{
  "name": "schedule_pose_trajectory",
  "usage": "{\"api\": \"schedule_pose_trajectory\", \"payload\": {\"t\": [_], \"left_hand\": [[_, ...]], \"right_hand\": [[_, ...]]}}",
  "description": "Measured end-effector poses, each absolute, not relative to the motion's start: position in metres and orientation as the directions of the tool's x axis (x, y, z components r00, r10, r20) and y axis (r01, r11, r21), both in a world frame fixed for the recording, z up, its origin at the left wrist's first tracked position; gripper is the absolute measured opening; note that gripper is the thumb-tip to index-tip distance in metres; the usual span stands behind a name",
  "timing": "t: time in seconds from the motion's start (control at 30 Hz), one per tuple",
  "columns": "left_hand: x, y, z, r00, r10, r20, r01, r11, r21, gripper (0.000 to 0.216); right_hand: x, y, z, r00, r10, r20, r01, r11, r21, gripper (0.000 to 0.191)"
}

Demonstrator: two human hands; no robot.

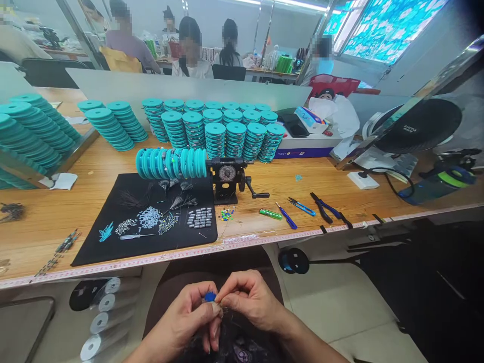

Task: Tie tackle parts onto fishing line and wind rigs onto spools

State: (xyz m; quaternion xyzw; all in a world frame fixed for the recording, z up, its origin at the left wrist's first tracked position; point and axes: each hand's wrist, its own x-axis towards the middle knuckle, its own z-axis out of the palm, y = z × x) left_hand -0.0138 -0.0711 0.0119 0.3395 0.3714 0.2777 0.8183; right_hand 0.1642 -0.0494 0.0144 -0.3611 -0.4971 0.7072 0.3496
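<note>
Item, held in my fingers point(236, 295): one small blue piece point(210, 297). On my bench: stacked teal spools point(215, 138); matte black mat point(98, 201); blue-handled pliers point(323, 207). Bench top point(113, 164): honey wood grain. Window film point(389, 25): turquoise, white floral pattern.
</note>
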Motion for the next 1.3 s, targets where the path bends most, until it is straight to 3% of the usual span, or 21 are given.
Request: {"api": "schedule_pose_trajectory", "payload": {"t": [0.13, 0.2, 0.37, 0.5, 0.63, 0.8, 0.93, 1.07, 1.2, 1.3], "left_hand": [[-0.012, -0.072, 0.010, 0.542, 0.717, -0.439, -0.166, 0.603, 0.780, 0.032], [-0.010, -0.072, 0.009, 0.527, 0.726, -0.441, -0.139, 0.586, 0.799, 0.031], [-0.009, -0.071, 0.011, 0.537, 0.736, -0.412, -0.129, 0.555, 0.822, 0.029], [-0.010, -0.068, 0.019, 0.529, 0.753, -0.392, -0.108, 0.518, 0.848, 0.029], [-0.006, -0.067, 0.025, 0.489, 0.792, -0.366, -0.009, 0.424, 0.906, 0.022], [0.001, -0.072, 0.020, 0.292, 0.899, -0.326, 0.099, 0.311, 0.945, 0.024], [0.001, -0.078, 0.017, 0.241, 0.929, -0.283, -0.061, 0.305, 0.950, 0.022], [-0.003, -0.079, 0.013, 0.393, 0.895, -0.208, -0.361, 0.359, 0.861, 0.028], [-0.006, -0.077, 0.005, 0.421, 0.873, -0.245, -0.373, 0.413, 0.831, 0.036], [-0.006, -0.075, 0.002, 0.371, 0.881, -0.292, -0.332, 0.420, 0.845, 0.025]], "right_hand": [[0.170, -0.047, 0.020, -0.483, 0.870, -0.094, 0.050, -0.080, -0.996, 0.017], [0.170, -0.048, 0.020, -0.482, 0.865, -0.139, 0.086, -0.112, -0.990, 0.013], [0.158, -0.054, 0.009, -0.511, 0.805, -0.300, -0.214, -0.457, -0.863, 0.038], [0.152, -0.060, 0.003, -0.457, 0.838, -0.299, -0.421, -0.500, -0.757, 0.041], [0.152, -0.065, 0.007, -0.383, 0.861, -0.334, -0.398, -0.480, -0.782, 0.037], [0.152, -0.069, 0.012, -0.324, 0.890, -0.321, -0.333, -0.425, -0.842, 0.037], [0.147, -0.071, 0.010, -0.356, 0.865, -0.353, -0.426, -0.486, -0.763, 0.035], [0.141, -0.071, 0.006, -0.406, 0.831, -0.380, -0.511, -0.552, -0.659, 0.033], [0.139, -0.071, 0.005, -0.414, 0.865, -0.282, -0.474, -0.470, -0.745, 0.035], [0.141, -0.070, 0.009, -0.375, 0.895, -0.241, -0.415, -0.395, -0.820, 0.036]]}}
